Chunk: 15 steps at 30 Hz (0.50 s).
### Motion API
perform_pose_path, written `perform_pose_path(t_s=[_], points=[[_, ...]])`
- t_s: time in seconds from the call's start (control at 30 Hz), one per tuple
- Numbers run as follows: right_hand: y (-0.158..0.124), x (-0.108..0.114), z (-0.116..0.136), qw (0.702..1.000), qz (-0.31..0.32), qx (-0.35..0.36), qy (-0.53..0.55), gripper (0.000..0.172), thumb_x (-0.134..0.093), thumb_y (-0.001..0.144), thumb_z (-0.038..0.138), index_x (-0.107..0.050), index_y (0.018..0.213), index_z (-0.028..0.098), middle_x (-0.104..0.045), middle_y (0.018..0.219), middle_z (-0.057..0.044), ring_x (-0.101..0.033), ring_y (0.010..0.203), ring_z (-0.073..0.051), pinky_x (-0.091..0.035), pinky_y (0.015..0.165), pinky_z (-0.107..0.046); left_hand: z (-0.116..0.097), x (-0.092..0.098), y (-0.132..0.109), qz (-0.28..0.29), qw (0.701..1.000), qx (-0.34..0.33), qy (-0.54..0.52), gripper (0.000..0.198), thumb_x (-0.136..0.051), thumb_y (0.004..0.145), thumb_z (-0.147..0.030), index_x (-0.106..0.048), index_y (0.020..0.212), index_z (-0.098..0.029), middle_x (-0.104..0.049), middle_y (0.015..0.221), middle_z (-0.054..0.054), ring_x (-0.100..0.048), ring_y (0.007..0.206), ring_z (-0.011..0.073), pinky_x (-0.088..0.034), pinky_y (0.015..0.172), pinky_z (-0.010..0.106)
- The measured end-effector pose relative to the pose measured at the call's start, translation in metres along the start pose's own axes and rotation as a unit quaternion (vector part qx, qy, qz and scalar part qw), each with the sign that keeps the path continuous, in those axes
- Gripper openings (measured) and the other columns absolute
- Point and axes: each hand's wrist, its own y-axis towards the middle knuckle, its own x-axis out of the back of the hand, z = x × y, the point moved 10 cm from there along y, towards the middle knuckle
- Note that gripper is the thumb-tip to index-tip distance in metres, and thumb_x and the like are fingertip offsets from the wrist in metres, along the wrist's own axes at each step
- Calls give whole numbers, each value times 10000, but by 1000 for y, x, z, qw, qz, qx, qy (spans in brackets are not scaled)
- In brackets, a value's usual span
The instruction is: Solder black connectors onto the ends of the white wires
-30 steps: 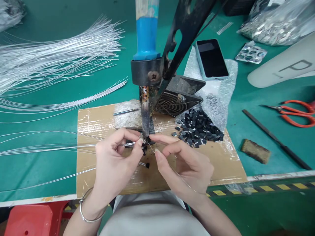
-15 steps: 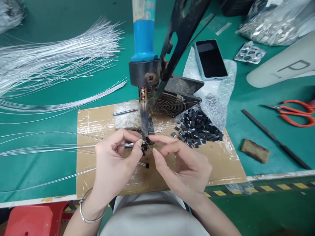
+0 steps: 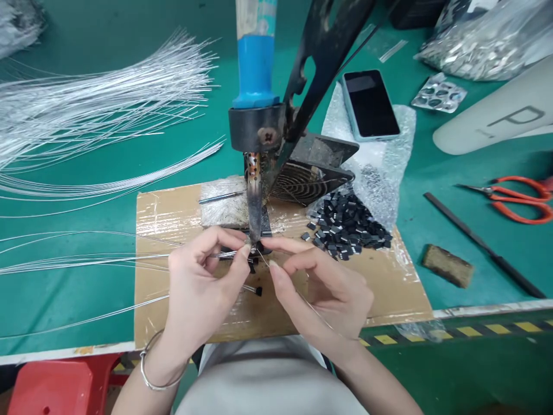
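Note:
Beneath the tip of a blue-handled soldering iron (image 3: 254,202), my left hand (image 3: 203,282) pinches thin white wires (image 3: 151,256) that run in from the left. Their ends at the tip are largely hidden by the fingers. My right hand (image 3: 324,282), closed, has a thin strand of solder wire (image 3: 317,314) between thumb and fingers, its end up by the tip. Small black connectors (image 3: 258,291) on wire ends lie on the cardboard (image 3: 367,288) under my hands. A black metal bracket (image 3: 298,86) clamps the iron with its tip pointing down.
Behind the iron stands a fan (image 3: 302,178). Loose black connectors (image 3: 345,225) are heaped right of it on bubble wrap (image 3: 404,150), near a phone (image 3: 371,104). Scissors (image 3: 514,196), a file (image 3: 479,242) and a brown block (image 3: 448,265) lie right. Bundled wires (image 3: 108,104) fill the left.
The soldering iron and its bracket have shifted very slightly to the right. Both hands stay almost in place, keeping the same grip.

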Motion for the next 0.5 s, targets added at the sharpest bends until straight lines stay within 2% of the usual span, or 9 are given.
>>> perform_pose_path(t_s=[0.27,0.5], points=[[-1,1,-3,1000,-2,-8,4,186,-709,929,35,-666,905,215,-810,1161,-64,-792,1069,-222,-633,939,-353,1,-1,-1,5,1000,2,-4,164,-734,851,-54,-710,778,-199,-777,860,-29,-731,822,48,-551,746,72],[1,0,-2,1000,-1,-2,4,203,-696,929,18,-647,891,212,-810,1154,-52,-789,1081,-196,-624,929,-306,0,-2,0,8,1000,0,4,165,-734,840,-50,-713,769,-197,-778,843,-33,-721,790,44,-537,716,71]])
